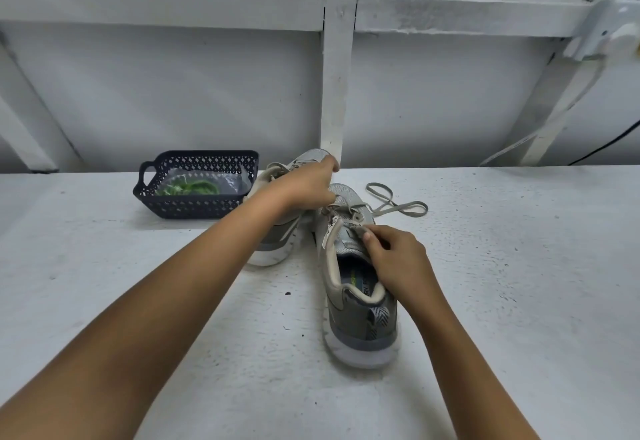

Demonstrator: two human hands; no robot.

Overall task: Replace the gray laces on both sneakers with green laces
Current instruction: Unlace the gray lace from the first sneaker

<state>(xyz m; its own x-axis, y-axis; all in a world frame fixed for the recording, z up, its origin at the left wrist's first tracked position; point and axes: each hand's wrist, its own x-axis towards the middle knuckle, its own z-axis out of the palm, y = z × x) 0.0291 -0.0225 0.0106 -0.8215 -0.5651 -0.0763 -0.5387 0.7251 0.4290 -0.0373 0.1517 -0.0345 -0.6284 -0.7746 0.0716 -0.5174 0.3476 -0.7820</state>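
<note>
1. The white desk carries all the things.
2. The near sneaker stands just right of the middle. Its heel is toward 6 o'clock and its toe toward 12 o'clock.
3. The far sneaker stands just beside it at 10 o'clock, partly hidden behind the left arm.
4. A dark basket with a lattice wall stands at 10 o'clock from the sneakers, near the far sneaker.
5. The left hand reaches over the far sneaker. Its fingers are curled down onto the front lacing of the near sneaker; I cannot tell if they hold something.
6. The right hand pinches the near sneaker at its top eyelets, between thumb and forefinger.
7. The gray lace lies in loose loops on the desk at 1 o'clock from the near sneaker, one end running into its lacing.
8. The green laces lie inside the basket, in clear plastic.
</note>
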